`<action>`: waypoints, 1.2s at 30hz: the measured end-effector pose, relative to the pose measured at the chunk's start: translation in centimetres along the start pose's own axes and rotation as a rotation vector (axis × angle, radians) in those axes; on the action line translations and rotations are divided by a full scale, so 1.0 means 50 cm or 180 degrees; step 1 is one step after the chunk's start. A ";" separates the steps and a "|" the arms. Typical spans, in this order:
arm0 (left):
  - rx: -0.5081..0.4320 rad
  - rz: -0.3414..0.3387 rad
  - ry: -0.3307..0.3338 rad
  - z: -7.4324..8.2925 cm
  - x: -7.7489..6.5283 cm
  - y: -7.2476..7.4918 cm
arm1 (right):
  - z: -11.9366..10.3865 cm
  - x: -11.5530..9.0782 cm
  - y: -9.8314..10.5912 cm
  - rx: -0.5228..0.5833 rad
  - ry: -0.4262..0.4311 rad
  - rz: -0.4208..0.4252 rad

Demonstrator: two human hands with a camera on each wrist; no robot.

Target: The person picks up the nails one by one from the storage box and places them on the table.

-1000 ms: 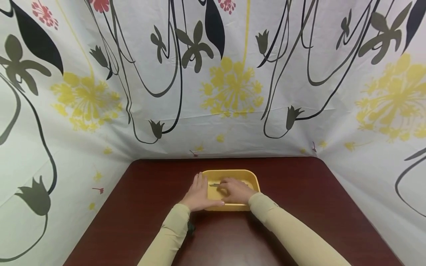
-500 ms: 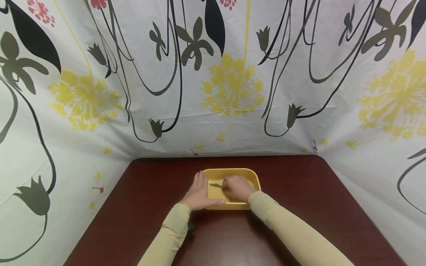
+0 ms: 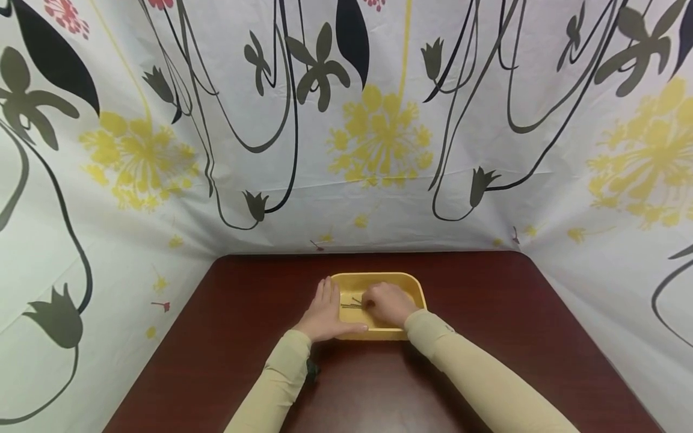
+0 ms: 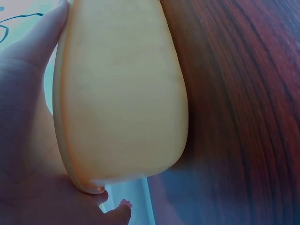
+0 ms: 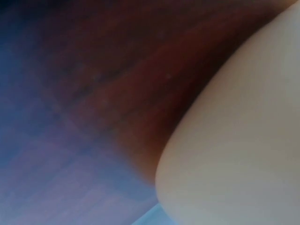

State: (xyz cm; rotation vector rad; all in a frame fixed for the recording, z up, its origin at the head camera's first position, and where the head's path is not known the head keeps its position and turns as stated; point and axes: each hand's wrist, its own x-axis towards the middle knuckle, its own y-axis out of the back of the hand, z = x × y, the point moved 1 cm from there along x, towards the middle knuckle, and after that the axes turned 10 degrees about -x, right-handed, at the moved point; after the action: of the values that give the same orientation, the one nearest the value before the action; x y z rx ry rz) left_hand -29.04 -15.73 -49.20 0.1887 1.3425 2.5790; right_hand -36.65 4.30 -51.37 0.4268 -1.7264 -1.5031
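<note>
A yellow tray (image 3: 346, 334) sits on the table, its outer wall filling much of the left wrist view. My left hand (image 3: 323, 316) lies over its left front corner, fingers straight along the left side and thumb along the front rim. My right hand (image 3: 391, 302) is down inside the tray with its fingers curled. Several thin dark sticks (image 3: 352, 306) poke out to the left from its fingertips, and it pinches at their ends. Those ends are hidden by the fingers. In the right wrist view the tray's pale outer wall (image 5: 239, 136) fills the right side, blurred.
The dark red wooden table (image 3: 465, 361) reaches out around the tray. White cloth (image 3: 303, 222) printed with flowers hangs behind it and along both sides. A small dark object (image 3: 312, 370) shows beside the left sleeve.
My right fingers have curled in more around the sticks, whose visible ends have shifted and now spread apart slightly. My left hand keeps its place on the tray. The head view has tilted slightly.
</note>
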 end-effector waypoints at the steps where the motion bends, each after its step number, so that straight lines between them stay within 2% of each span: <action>1: 0.0015 -0.0003 0.0010 -0.001 0.000 -0.001 | -0.001 0.000 0.000 0.0004 -0.0019 -0.0017; 11: -0.0097 0.0022 0.0055 -0.002 -0.001 -0.004 | -0.004 -0.003 0.003 -0.0149 -0.0148 -0.0091; 22: -0.0010 -0.0047 0.0115 0.000 0.003 0.003 | -0.003 -0.004 0.008 -0.0372 -0.0346 -0.0086; 29: 0.0092 -0.0075 0.0140 -0.001 0.010 0.002 | 0.003 -0.007 0.009 -0.0393 -0.0234 0.0086; 36: 0.0109 -0.0065 0.0118 0.000 0.007 0.003 | 0.009 -0.016 0.022 -0.0357 -0.0185 0.0096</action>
State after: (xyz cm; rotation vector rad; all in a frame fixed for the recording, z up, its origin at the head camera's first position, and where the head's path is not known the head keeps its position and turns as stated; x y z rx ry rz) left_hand -29.41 -15.72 -49.07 0.1329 1.3946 2.5561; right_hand -36.23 5.41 -50.62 0.3005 -1.6757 -1.5958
